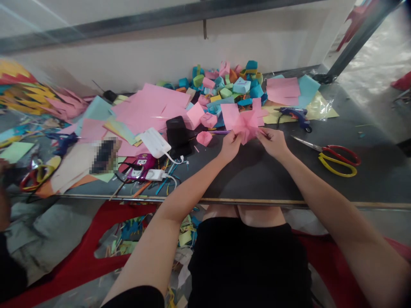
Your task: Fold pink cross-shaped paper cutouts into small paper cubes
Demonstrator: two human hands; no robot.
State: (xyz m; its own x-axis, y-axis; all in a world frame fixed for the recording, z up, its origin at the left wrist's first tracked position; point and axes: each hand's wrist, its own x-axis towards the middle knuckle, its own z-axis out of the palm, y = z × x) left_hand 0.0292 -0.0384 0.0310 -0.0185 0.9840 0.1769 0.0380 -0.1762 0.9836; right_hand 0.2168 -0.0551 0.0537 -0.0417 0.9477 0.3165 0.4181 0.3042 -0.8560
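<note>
A folded piece of pink paper (245, 124) is held up over the table's front half, its creased flaps standing apart. My left hand (231, 144) pinches its left edge, and my right hand (272, 141) pinches the right edge. Just behind lies a heap of small folded paper boxes (224, 87) in pink, blue, green and yellow. A small pink paper box (204, 137) sits left of my left hand. To the right of my right hand are scissors (337, 160) with one red and one yellow handle, and a blue glue gun (295, 115).
Pink paper sheets (150, 105), a black phone (178, 132), a white power bank (156, 142) and a purple power strip (141, 164) with cords lie to the left. Another pair of scissors (38, 175) is farther left, near another person's arm (4, 201). Paper scraps litter the floor.
</note>
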